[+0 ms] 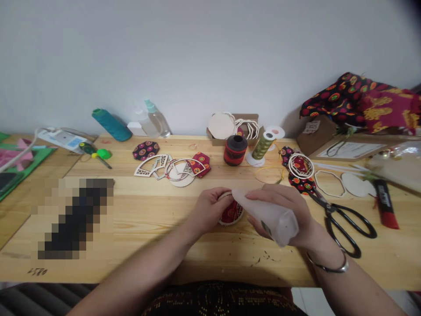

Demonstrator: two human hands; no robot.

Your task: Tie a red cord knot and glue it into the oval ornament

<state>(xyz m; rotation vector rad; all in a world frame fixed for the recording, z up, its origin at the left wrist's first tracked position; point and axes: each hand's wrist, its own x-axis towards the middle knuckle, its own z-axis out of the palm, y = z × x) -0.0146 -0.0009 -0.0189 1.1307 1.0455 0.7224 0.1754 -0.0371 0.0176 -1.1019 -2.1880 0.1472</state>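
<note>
My left hand (210,208) is closed around a small round wooden frame with red patterned fabric (232,213), holding it against the wooden table (148,219). My right hand (283,206) grips a translucent white squeeze bottle (268,216), tilted with its nozzle pointing left onto the top edge of the fabric piece. A metal bangle (329,265) sits on my right wrist.
Black scissors (345,221) lie just right of my right hand. Wooden cut-out frames and fabric pieces (174,166) lie behind, with a black thread spool (235,150), a green-gold spool (263,146), a teal spool (111,125) and a cardboard box (230,127). Patterned fabric (362,101) is piled far right.
</note>
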